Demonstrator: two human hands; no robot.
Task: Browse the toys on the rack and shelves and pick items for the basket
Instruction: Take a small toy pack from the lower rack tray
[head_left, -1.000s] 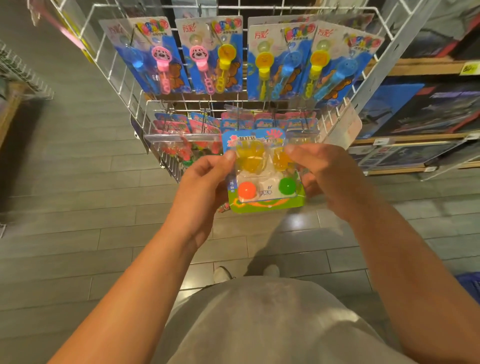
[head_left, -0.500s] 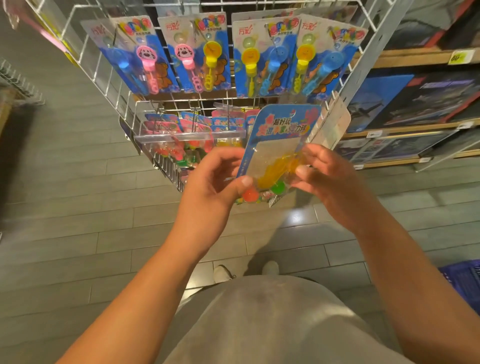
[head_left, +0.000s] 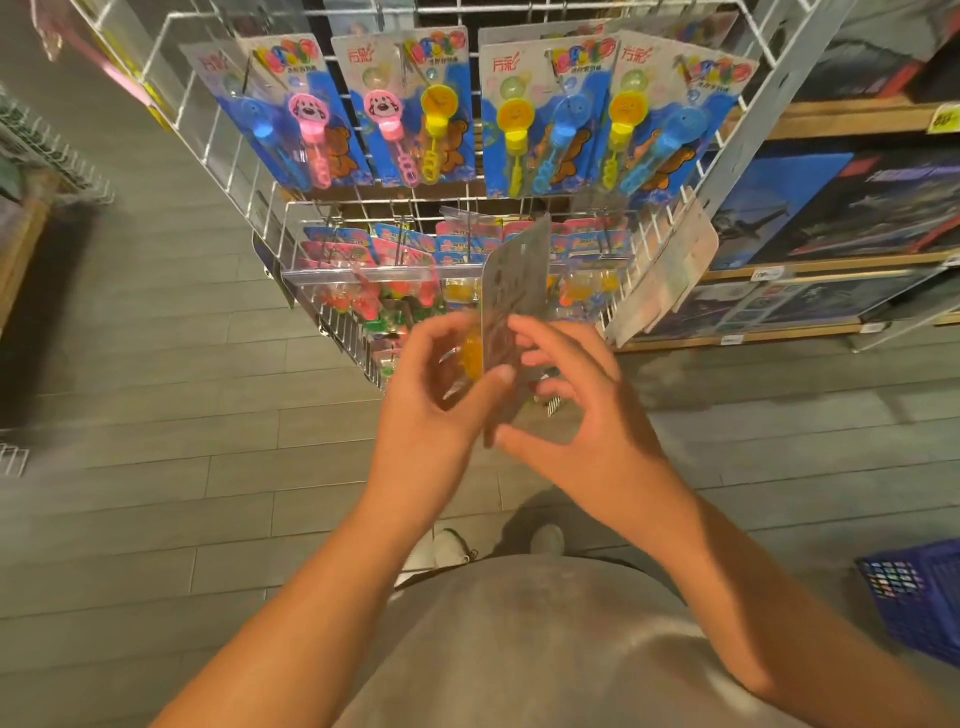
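I have the toy pack (head_left: 514, 291) upright between my two hands, in front of the wire rack (head_left: 363, 218), and it is turned nearly edge-on to me with its grey card back facing right. Its long axis runs up and down, the top corner standing above the rack's lower rail and the bottom end sunk between my palms. My left hand (head_left: 431, 410) pinches it from the left, thumb curled onto the card's near edge and fingers curled behind on the blister side. My right hand (head_left: 582, 415) is on the card's back, forefinger laid against it higher up and thumb touching the lower edge; the other fingers hang loosely curled and do not seem to press on anything.

The basket (head_left: 919, 597) sits on the floor low to my right, well apart from the pack and cut off by the frame edge, so I judge my right hand the nearer one for carrying it over, and the pack would have to travel right and down.

What the pack holds I can barely make out: a smear of yellow shows past the left edge, and the rest is blurred. The printing on the back is unreadable. How firmly my right hand holds is hard to tell. The bubble wands (head_left: 467, 114) hang untouched on the rack above.
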